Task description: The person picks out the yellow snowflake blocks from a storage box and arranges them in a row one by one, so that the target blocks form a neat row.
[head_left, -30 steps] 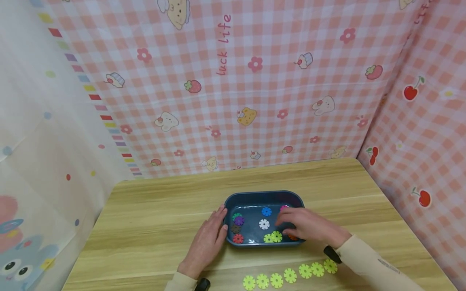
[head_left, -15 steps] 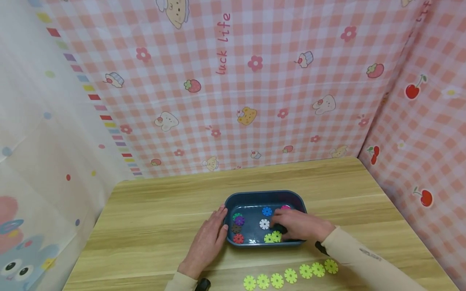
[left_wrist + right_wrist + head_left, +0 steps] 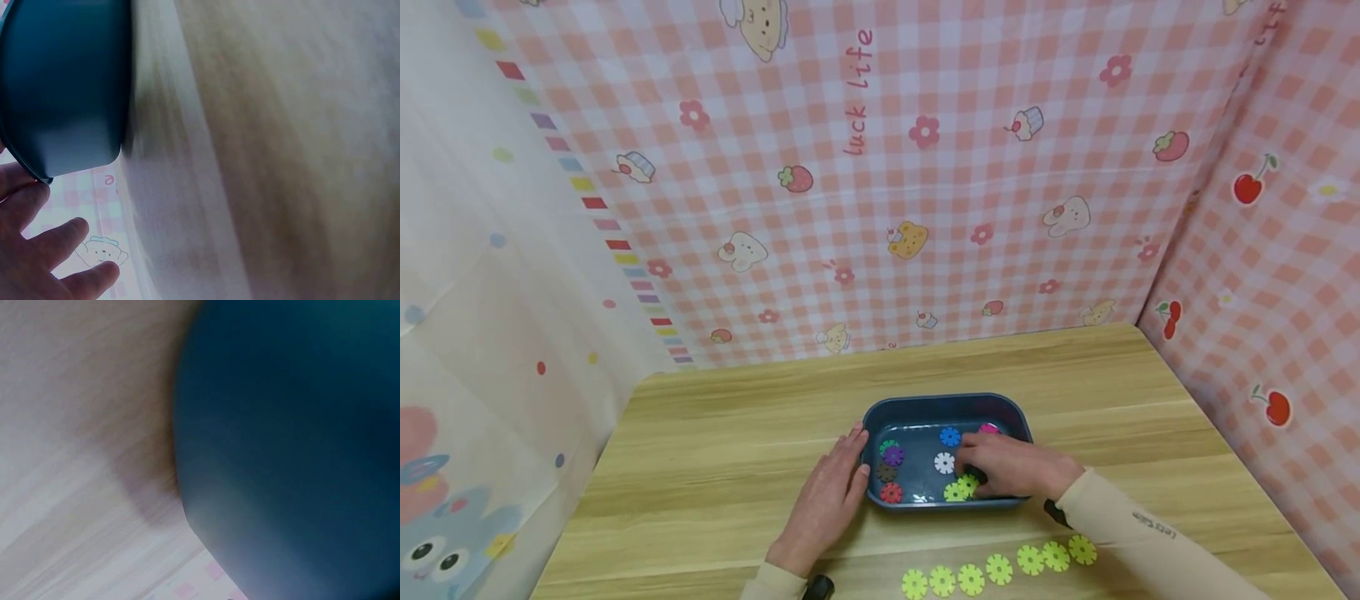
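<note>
A dark blue rectangular tray [image 3: 913, 482] holds several slotted plastic discs. My left hand [image 3: 822, 502] rests against the tray's left end; its fingers are fairly straight, and the left wrist view has fingertips at the rim. Inside the tray's right part is my right hand [image 3: 1018, 467], fingers bent downward. Just at its fingertips lie a white disc [image 3: 943, 462] and overlapping yellow-green discs [image 3: 955, 492]. Something dark shows between finger and thumb, and I cannot tell whether it is held. The right wrist view shows only the tray's outer wall [image 3: 269, 450] and wood.
Along the table [image 3: 737, 450] in front of the tray runs a row of several yellow-green discs [image 3: 972, 578]. In the tray also lie blue [image 3: 950, 436], pink [image 3: 989, 428], purple [image 3: 892, 455], brown [image 3: 887, 473] and red discs [image 3: 891, 493]. Checked cloth [image 3: 850, 200] hangs behind.
My right hand has moved slightly left and deeper into the tray, its fingers drawing closer together over the dark thing and covering the orange disc. My left hand stays at the tray's left end.
</note>
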The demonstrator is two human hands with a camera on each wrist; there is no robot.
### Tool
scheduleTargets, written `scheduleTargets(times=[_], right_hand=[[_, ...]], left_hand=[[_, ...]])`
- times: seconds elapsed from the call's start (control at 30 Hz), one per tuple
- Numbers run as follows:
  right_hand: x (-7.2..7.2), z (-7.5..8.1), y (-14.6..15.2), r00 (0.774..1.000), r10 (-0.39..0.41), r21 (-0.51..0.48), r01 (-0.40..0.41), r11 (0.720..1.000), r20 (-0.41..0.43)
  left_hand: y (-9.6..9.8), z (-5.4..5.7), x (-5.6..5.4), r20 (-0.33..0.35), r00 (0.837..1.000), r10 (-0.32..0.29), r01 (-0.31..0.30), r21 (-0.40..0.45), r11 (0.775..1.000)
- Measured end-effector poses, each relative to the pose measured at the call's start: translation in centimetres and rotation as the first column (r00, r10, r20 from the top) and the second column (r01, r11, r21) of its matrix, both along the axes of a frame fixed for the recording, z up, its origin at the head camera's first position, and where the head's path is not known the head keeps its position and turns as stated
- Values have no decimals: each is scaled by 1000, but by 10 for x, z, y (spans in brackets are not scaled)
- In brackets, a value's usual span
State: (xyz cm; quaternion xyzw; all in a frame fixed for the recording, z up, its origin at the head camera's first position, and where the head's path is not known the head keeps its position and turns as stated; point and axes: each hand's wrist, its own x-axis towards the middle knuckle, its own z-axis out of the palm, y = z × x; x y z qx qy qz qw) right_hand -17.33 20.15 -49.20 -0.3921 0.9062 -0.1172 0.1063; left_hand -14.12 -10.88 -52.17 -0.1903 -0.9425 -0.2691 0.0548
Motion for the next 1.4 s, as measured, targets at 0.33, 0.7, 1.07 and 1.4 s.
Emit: scheduleTargets(times=[0.33, 0.7, 1.07, 1.4], right_hand=[[1, 1, 0, 999, -31, -35, 32, 999, 33], [8, 11, 6, 999, -34, -120, 31, 992, -24], [17, 20, 19, 998, -59, -283, 55, 957, -5], [24, 23, 30, 995, -75, -344, 46, 938, -70]], left_hand=[[0, -1, 1, 1, 1000, 0, 0, 0, 1000], [0, -3, 1, -29, 1000, -4, 5, 18, 1000], [0, -2, 0, -12, 1000, -3, 4, 13, 1000], [1, -3, 1, -28, 1000, -2, 3, 16, 1000]])
